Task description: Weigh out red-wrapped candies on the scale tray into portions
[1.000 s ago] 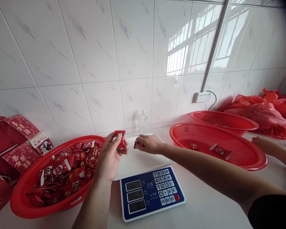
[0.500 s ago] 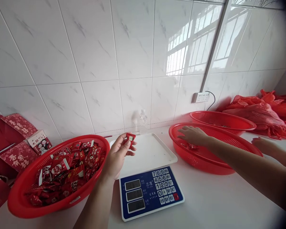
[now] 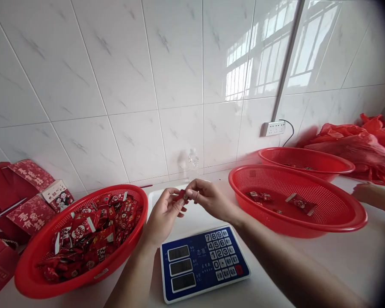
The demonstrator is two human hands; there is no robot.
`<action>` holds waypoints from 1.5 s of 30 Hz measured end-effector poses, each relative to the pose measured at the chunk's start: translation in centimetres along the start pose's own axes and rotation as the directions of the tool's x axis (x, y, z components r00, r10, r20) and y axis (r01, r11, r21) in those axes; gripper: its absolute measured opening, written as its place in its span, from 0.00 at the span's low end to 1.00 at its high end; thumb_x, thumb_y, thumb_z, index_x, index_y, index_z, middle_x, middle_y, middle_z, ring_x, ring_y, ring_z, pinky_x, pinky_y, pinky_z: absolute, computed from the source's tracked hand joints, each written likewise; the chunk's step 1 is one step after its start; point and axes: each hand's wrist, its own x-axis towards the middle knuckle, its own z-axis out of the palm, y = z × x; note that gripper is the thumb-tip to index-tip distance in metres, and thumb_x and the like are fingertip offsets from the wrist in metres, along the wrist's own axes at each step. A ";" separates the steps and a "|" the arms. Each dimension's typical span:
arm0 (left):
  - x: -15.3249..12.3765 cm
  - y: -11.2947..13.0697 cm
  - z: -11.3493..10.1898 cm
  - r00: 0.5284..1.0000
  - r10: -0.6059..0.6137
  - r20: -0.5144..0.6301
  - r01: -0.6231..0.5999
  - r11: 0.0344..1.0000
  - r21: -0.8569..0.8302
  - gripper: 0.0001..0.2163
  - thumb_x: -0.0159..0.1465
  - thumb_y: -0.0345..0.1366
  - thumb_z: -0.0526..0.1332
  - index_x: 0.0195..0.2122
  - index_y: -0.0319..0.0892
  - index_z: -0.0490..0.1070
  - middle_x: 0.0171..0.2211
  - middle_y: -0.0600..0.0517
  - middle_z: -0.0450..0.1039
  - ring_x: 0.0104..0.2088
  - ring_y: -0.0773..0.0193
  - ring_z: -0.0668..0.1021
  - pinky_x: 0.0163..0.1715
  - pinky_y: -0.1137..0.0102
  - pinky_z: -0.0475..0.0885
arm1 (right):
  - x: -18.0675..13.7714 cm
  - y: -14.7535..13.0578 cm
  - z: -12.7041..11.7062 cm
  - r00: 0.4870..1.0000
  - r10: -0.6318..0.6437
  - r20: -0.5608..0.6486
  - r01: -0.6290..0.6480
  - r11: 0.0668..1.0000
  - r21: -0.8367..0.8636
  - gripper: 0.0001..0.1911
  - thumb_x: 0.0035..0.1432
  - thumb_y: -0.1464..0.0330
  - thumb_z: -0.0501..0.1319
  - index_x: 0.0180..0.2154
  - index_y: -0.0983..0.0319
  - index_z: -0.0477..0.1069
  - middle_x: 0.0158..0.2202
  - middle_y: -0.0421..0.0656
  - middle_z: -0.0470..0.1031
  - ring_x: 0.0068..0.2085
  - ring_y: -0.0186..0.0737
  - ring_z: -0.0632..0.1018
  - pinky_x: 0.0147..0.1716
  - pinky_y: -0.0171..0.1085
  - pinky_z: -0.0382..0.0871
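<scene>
A small red wrapped sweet (image 3: 184, 195) is pinched between the thumb and fingers of my left hand (image 3: 158, 218), above the white pan (image 3: 199, 217) of a scale. My right hand (image 3: 208, 200) meets it from the other side, its thumb and fingers closed on the same sweet. Below my wrists lies the scale's blue keypad panel (image 3: 205, 265). Left of my hands stands a red basket (image 3: 24, 276) full of red-wrapped packets (image 3: 83, 226). To the right, a second red basket (image 3: 276, 222) holds several packets (image 3: 300, 203) on its floor.
A third red basket (image 3: 346, 166) stands behind the right one, beside heaped red plastic bags (image 3: 349, 147). Red boxes (image 3: 28, 209) crowd the far left. A clear bottle (image 3: 193, 159) stands near the tiled wall below a socket strip (image 3: 273, 128). Another person's hand (image 3: 375, 196) shows at the right edge.
My right hand has come out of the right basket and moved left to the sweet in my left hand. The packets inside that basket now show more.
</scene>
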 end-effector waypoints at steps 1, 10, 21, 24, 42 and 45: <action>-0.1 0.1 0.1 1.000 0.016 0.010 -0.016 0.999 0.040 0.10 0.62 0.43 0.59 0.41 0.44 0.68 0.36 0.50 0.73 0.35 0.64 0.74 0.35 0.69 0.69 | -0.1 0.0 0.5 0.999 0.000 -0.040 0.002 0.998 0.056 0.15 0.60 0.56 0.55 0.31 0.62 0.67 0.28 0.41 0.73 0.31 0.35 0.74 0.30 0.36 0.67; 0.3 -0.4 0.4 0.998 -0.011 -0.061 0.010 1.000 -0.018 0.11 0.61 0.43 0.60 0.37 0.41 0.71 0.31 0.51 0.72 0.30 0.66 0.73 0.29 0.73 0.67 | -0.4 1.1 1.3 0.998 0.015 -0.067 -0.006 0.992 0.122 0.14 0.62 0.57 0.54 0.33 0.61 0.67 0.28 0.40 0.72 0.30 0.35 0.72 0.30 0.36 0.65; 0.2 -0.9 2.3 0.938 0.013 -0.346 -0.106 0.962 -0.252 0.10 0.59 0.43 0.63 0.29 0.41 0.68 0.29 0.54 0.71 0.33 0.67 0.74 0.36 0.71 0.69 | -1.2 0.9 -0.3 0.996 0.057 0.073 -0.059 0.998 0.026 0.12 0.56 0.57 0.60 0.32 0.60 0.70 0.39 0.43 0.72 0.37 0.36 0.74 0.36 0.37 0.68; 0.0 -0.8 2.6 0.925 0.027 -0.379 -0.145 0.947 -0.286 0.09 0.59 0.41 0.64 0.30 0.42 0.68 0.28 0.55 0.71 0.30 0.69 0.73 0.31 0.74 0.68 | -1.3 0.8 -0.4 0.983 0.069 0.173 -0.092 0.988 0.125 0.14 0.57 0.56 0.60 0.32 0.61 0.70 0.32 0.41 0.73 0.34 0.36 0.73 0.34 0.37 0.67; -1.2 0.5 1.6 0.968 0.175 -0.179 -0.110 0.939 0.325 0.14 0.62 0.42 0.58 0.22 0.43 0.64 0.20 0.54 0.66 0.23 0.66 0.70 0.25 0.72 0.65 | -1.5 0.1 -0.8 0.997 0.044 0.062 -0.039 0.995 -0.089 0.13 0.63 0.61 0.52 0.30 0.60 0.67 0.27 0.40 0.71 0.29 0.35 0.70 0.30 0.35 0.63; -0.2 0.2 0.3 0.967 0.140 -0.214 -0.026 0.887 0.460 0.09 0.60 0.41 0.60 0.25 0.44 0.67 0.24 0.53 0.70 0.26 0.64 0.72 0.26 0.73 0.64 | -0.8 1.9 -0.5 0.992 0.128 -0.002 -0.112 0.864 -0.492 0.13 0.63 0.66 0.49 0.29 0.60 0.68 0.29 0.42 0.74 0.28 0.37 0.70 0.27 0.36 0.58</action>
